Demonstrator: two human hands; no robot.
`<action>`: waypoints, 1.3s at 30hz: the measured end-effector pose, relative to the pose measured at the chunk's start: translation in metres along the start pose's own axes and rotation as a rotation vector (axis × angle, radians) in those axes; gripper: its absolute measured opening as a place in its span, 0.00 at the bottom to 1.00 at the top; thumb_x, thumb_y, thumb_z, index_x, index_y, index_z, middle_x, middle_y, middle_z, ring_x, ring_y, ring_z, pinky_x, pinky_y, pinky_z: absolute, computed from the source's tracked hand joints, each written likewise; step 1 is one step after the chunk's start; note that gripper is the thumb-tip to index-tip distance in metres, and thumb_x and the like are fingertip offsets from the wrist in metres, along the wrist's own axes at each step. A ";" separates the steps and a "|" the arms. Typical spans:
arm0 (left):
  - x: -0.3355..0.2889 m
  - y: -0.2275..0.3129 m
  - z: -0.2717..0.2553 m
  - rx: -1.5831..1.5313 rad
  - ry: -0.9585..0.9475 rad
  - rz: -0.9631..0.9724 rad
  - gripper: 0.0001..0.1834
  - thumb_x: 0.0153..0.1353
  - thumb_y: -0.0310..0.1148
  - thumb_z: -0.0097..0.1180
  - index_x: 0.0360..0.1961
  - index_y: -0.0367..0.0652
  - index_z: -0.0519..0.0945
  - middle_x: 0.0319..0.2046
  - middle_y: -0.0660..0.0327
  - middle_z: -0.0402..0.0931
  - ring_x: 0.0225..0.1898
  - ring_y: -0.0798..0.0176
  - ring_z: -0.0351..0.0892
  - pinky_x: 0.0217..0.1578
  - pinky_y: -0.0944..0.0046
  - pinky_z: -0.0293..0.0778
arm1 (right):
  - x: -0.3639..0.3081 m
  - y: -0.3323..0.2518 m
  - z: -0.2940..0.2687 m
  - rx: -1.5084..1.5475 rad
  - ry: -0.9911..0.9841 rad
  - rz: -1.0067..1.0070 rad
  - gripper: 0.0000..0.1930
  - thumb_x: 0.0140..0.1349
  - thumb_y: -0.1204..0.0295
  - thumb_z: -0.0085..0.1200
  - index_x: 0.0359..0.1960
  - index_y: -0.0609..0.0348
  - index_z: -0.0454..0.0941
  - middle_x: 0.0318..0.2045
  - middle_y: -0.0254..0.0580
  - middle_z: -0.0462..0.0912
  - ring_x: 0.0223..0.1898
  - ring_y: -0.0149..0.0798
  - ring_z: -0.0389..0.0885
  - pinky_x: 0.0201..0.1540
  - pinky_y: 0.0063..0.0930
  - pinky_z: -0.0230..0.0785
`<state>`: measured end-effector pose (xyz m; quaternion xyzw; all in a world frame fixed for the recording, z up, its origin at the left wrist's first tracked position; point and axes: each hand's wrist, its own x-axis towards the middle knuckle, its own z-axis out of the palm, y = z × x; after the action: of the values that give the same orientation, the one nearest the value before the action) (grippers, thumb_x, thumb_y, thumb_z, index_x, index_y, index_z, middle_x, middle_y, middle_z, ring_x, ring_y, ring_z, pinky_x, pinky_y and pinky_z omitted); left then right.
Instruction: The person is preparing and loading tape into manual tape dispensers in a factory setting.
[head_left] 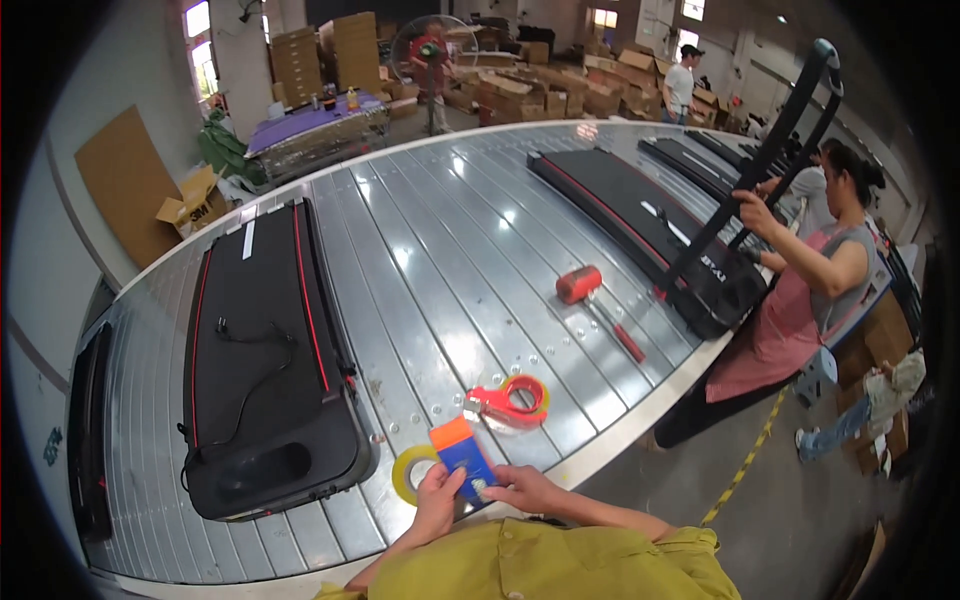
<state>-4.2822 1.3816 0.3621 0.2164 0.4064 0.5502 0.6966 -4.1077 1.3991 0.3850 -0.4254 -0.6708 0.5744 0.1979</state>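
Close in front of my body, I hold a flat blue packet with an orange end (464,458); what is inside it cannot be made out. My left hand (436,502) pinches its lower left edge with the thumb on top. On the lower right side, the fingers of my right hand (522,489) close on it. A yellow tape roll (401,472) lies flat just left of the packet. Beyond the packet rests a red tape dispenser (494,402) with a roll in it. Farther right on the metal table lies a red-headed mallet (580,285).
A black treadmill (265,310) with a loose cord lies at left. At right, a co-worker (790,290) grips the upright handle frame (760,165) of another treadmill (620,195). The table's pale edge (640,432) runs along my right. Cardboard boxes (520,95) are piled far back.
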 end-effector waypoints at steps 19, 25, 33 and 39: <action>0.053 -0.060 0.038 1.775 -0.289 0.437 0.07 0.50 0.30 0.48 0.31 0.41 0.73 0.29 0.55 0.73 0.32 0.52 0.73 0.33 0.55 0.68 | 0.102 0.102 -0.148 -1.076 0.225 -0.127 0.15 0.53 0.56 0.48 0.26 0.55 0.76 0.27 0.43 0.79 0.35 0.43 0.75 0.43 0.41 0.59; 0.060 -0.076 0.025 1.762 -0.231 0.592 0.15 0.52 0.31 0.50 0.42 0.43 0.72 0.45 0.57 0.70 0.43 0.55 0.71 0.44 0.58 0.64 | 0.088 0.094 -0.153 -0.809 0.356 -0.329 0.13 0.50 0.61 0.54 0.24 0.58 0.74 0.23 0.43 0.77 0.32 0.46 0.75 0.41 0.40 0.60; 0.060 -0.066 0.031 1.754 -0.228 0.602 0.26 0.44 0.38 0.59 0.45 0.43 0.69 0.49 0.56 0.66 0.50 0.55 0.65 0.52 0.54 0.57 | 0.100 0.099 -0.136 -1.004 0.290 -0.266 0.16 0.45 0.62 0.59 0.30 0.58 0.72 0.24 0.48 0.77 0.30 0.49 0.75 0.41 0.38 0.62; 0.064 -0.056 0.027 1.715 -0.265 0.555 0.26 0.46 0.38 0.58 0.48 0.45 0.68 0.49 0.54 0.65 0.51 0.52 0.63 0.53 0.54 0.57 | 0.111 0.085 -0.168 -0.731 0.247 -0.072 0.19 0.46 0.64 0.60 0.36 0.64 0.72 0.26 0.53 0.78 0.33 0.49 0.77 0.38 0.37 0.67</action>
<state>-4.2237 1.4290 0.3146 0.8118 0.5261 0.1779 0.1806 -4.0138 1.5867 0.3247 -0.5100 -0.8169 0.2346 0.1325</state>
